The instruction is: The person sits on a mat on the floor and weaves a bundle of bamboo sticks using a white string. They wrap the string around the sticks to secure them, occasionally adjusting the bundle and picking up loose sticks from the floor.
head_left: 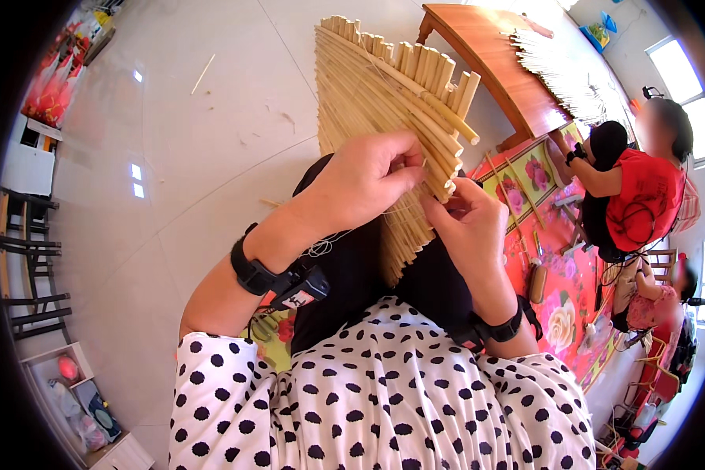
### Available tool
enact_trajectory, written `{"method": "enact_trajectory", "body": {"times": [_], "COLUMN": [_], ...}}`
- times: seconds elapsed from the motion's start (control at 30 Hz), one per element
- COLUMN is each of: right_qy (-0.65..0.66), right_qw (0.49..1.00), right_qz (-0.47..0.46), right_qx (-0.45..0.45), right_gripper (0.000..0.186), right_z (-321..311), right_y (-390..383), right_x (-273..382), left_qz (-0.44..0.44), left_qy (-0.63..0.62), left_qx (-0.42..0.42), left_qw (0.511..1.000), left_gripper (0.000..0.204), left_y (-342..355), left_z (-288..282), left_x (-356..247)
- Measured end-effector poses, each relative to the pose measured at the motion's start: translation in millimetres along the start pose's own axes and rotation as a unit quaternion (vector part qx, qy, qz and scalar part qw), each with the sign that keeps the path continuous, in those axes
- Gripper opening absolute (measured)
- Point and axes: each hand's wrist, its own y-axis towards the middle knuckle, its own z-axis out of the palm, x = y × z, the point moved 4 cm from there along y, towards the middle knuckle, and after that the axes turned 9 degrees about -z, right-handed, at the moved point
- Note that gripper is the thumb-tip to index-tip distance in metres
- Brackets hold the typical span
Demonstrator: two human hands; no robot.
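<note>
Both hands meet at the lower right edge of the woven reed mat (pixel 376 94), held upright over the lap. Left hand (pixel 364 184) curled over that edge, fingers clenched on the reed ends, with a thin pale thread (pixel 325 244) trailing down past the wrist. Right hand (pixel 468 223), just right of the mat's lower edge, pinching something small at the fingertips; whether thread or a reed end, too hidden to tell.

To do this binding well, by judgement: keep the left grip firm so the reeds stay flush, draw the thread taut without snapping it, and seat each turn tight against the one before. Watch the stepped ends along the mat's top edge, since uneven tension would likely splay them.

Farther right of the mat, a wooden bench (pixel 493 59) carrying loose reeds (pixel 556 74), then a flowered red cloth (pixel 560 290). Beyond it, right of the mat, another person in a red top (pixel 642 196), seated and bent over separate work.
</note>
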Motion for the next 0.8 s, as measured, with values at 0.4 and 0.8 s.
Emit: {"method": "enact_trajectory", "body": {"times": [0.4,0.8], "right_qy": [0.012,0.187], "right_qw": [0.999,0.981], "right_qz": [0.002,-0.008], "right_qx": [-0.040,0.043], "right_gripper": [0.023,0.032], "right_z": [6,4], "right_y": [-7,-4], "right_x": [5,-7], "left_qz": [0.170,0.075], "left_qy": [0.282,0.144], "left_qx": [-0.283,-0.611], "left_qw": [0.901,0.775], "left_gripper": [0.007,0.009], "left_y": [-53,-216], "left_z": [-71,-273], "left_x": [-62,-2]}}
